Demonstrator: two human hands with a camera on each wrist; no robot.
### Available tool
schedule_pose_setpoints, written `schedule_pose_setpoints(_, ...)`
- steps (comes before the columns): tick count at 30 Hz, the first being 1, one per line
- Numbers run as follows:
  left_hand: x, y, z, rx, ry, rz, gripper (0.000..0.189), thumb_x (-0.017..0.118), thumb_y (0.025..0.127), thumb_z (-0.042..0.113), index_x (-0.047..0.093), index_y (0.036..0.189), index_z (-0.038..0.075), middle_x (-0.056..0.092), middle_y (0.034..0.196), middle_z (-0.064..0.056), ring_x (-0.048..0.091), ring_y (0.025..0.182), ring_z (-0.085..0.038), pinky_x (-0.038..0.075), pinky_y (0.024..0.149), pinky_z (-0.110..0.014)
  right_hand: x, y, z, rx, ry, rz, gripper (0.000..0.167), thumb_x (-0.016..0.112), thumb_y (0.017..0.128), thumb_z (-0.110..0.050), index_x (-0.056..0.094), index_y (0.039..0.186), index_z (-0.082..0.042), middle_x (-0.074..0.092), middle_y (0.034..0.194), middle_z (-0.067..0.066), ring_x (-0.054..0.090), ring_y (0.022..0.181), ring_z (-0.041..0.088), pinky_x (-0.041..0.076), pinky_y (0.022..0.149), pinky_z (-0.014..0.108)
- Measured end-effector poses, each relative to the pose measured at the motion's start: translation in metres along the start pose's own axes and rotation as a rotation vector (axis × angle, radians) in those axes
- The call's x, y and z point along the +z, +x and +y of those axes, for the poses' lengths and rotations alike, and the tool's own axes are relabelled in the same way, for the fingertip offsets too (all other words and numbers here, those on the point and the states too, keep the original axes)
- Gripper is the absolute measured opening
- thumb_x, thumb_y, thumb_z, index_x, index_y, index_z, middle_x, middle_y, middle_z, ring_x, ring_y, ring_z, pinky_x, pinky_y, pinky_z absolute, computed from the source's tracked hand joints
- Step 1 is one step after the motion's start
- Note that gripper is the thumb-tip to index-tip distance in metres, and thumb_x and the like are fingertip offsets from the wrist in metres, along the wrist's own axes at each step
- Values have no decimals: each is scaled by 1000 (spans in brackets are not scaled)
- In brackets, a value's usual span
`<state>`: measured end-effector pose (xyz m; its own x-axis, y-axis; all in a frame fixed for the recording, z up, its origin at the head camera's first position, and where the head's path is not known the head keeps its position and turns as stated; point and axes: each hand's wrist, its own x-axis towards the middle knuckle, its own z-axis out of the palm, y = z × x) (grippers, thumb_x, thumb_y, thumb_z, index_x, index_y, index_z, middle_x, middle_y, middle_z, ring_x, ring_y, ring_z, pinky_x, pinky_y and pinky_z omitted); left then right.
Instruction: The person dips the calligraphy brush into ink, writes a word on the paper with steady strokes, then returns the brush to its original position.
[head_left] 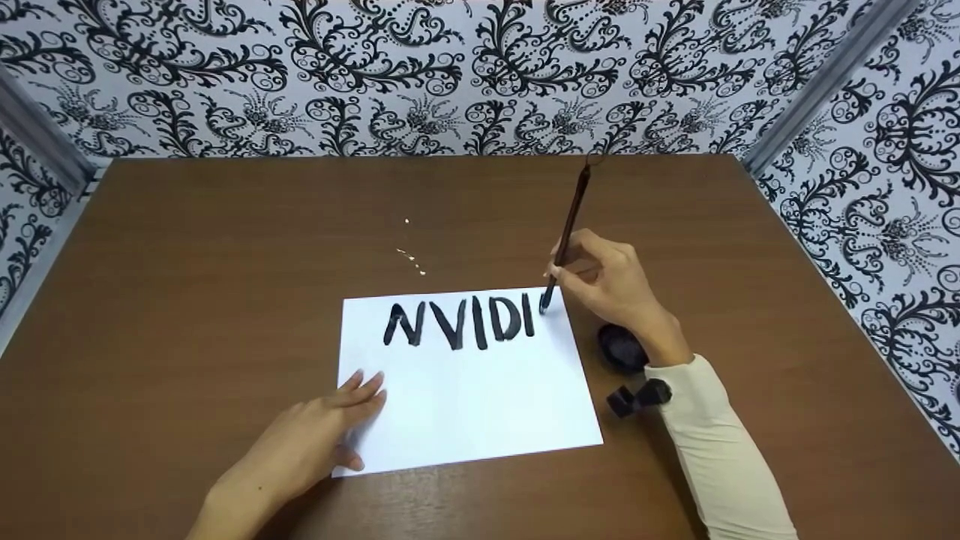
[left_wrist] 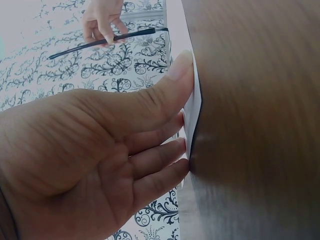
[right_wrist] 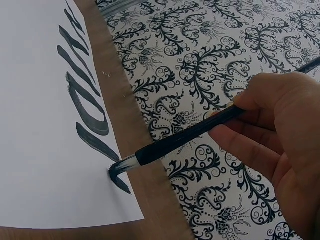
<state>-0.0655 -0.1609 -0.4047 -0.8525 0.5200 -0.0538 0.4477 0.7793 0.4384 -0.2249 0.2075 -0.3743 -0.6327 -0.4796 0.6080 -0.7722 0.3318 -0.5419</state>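
Note:
A white sheet of paper [head_left: 472, 405] lies on the brown table, with the black painted letters "NVIDI" [head_left: 457, 322] along its upper part. My right hand [head_left: 611, 277] pinches a dark paintbrush [head_left: 571, 217] between thumb and fingers. In the right wrist view the bent, inked bristles [right_wrist: 118, 170] touch the paper at a fresh black stroke just past the last "I". My left hand [head_left: 315, 427] rests on the sheet's lower left corner, fingers extended. The left wrist view shows its thumb and fingertips pressing at the paper's edge, which lifts slightly there.
A round black ink pot [head_left: 621, 348] stands right of the paper, partly under my right wrist. A small black device [head_left: 637, 397] sits at the right cuff. Several pale flecks [head_left: 411, 257] mark the table [head_left: 225, 247] beyond the sheet. Patterned wallpaper [head_left: 375, 75] rises behind the table.

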Motion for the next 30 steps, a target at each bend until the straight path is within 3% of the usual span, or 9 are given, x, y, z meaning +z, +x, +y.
schedule_pose_setpoints(7, 0, 0, 0, -4, 4, -5, 72, 81, 69, 21, 55, 133, 3, 42, 146, -8, 40, 132, -32, 46, 84, -59, 0, 0, -4, 42, 12, -44, 16, 69, 84, 1, 62, 98, -1, 70, 86, 5, 69, 75, 17, 56, 57, 29)
schedule_pose_setpoints(17, 1, 0, 0, -13, 3, -7, 71, 81, 69, 21, 56, 133, 4, 42, 146, -7, 40, 132, -32, 46, 83, -60, 0, -1, -8, 67, -4, -82, 18, 72, 82, 1, 63, 97, -4, 69, 87, 3, 69, 78, 18, 55, 55, 25)
schedule_pose_setpoints(30, 0, 0, 1, -17, -3, -8, 70, 81, 70, 20, 55, 133, 4, 41, 146, -8, 40, 132, -33, 46, 85, -59, 0, 1, -14, 118, 70, -148, 15, 70, 84, -2, 62, 97, -4, 69, 89, 1, 69, 79, 20, 56, 59, 27)
